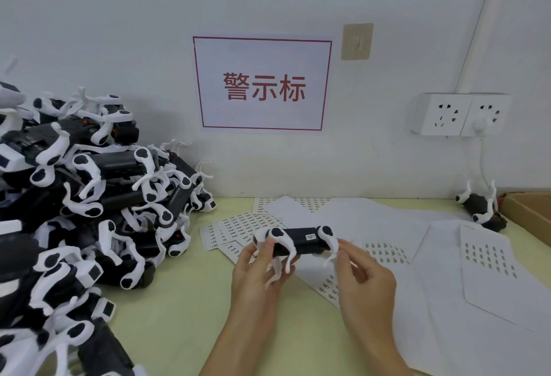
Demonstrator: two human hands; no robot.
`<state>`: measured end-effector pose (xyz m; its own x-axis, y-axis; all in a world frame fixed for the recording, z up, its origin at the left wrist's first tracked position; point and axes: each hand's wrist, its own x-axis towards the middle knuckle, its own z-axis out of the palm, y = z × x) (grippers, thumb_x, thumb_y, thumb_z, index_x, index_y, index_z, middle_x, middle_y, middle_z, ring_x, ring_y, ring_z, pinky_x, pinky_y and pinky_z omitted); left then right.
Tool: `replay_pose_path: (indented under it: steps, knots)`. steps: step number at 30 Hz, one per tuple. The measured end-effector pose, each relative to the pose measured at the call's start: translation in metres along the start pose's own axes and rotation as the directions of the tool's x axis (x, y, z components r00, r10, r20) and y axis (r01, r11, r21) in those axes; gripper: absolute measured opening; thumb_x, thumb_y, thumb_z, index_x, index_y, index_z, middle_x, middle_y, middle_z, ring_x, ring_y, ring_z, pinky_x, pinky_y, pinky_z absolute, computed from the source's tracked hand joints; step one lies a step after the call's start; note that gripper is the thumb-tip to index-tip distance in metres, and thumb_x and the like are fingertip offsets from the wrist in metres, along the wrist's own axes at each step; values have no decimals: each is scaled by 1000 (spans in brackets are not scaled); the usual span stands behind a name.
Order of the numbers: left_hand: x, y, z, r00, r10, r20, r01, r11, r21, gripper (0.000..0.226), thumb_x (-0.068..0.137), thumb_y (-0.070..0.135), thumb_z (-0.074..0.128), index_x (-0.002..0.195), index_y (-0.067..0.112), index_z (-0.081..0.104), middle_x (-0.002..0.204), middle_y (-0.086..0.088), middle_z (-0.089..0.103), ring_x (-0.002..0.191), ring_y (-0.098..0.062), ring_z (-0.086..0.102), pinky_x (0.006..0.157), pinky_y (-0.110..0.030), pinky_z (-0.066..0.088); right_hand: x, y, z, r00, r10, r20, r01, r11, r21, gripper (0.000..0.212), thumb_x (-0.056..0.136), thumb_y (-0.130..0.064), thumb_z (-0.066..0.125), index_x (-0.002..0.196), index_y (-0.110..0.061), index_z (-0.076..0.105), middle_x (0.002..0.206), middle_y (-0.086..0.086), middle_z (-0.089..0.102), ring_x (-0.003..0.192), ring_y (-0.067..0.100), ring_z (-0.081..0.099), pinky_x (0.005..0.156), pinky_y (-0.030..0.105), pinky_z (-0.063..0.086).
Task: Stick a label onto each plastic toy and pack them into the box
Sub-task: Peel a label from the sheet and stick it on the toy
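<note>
Red-framed wall sign (262, 83) behind the hands, printed with three red characters: 警示标. Small white label (311, 236) with dark print stuck on the black body of the held toy, just beyond the right fingertips; print too small to read. Label sheets (241, 228) fanned out past the left fingertips, rows of tiny dark text, unreadable; another sheet (486, 259) off to the right of the right fingers, rows of small dark marks on it, likewise unreadable.

Held toy (298, 240): a black oblong body with white curved limbs at both ends, each limb topped by a black rounded patch; thin white legs dangling down between the two hands. Lifted off the pale green tabletop (179, 301), between both sets of fingers.

Left hand (261, 271) curled round the toy's left end, thumb over the front, fingers behind a white limb. Right hand (365, 274) with thumb and forefinger drawn together in a pinch at the toy's right white leg, remaining fingers loosely bent.

Large heap of identical black-and-white toys (74, 211) far left of the left fingers. One single toy (481, 208) well beyond the right fingers, next to the corner of a cardboard box (529, 211). White double wall socket (460, 113) above it, a plug and white cable in place.
</note>
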<state>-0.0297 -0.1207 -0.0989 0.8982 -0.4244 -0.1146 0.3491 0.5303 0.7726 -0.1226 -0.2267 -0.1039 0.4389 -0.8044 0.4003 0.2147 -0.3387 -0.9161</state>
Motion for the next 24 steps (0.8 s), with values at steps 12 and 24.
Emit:
replay_pose_path:
  steps: [12,24]
  knots:
    - [3,0,-8,997,34,69,-34,999,-8,45,83,32,63,117,3,62,106,-18,70,88,-32,69,85,-44,57,5,-1,-12,967,125,221,-147,985,89,27,91,-45,60,111,-29,66,107,-17,68,102,1,63,80,22,49]
    - [3,-4,-6,986,17,167,-32,996,87,44,84,46,60,100,9,76,104,-20,72,87,-37,70,77,-44,57,16,-4,-23,742,402,536,-542,831,127,32,81,-35,66,101,-12,72,91,14,75,80,27,73,70,42,60]
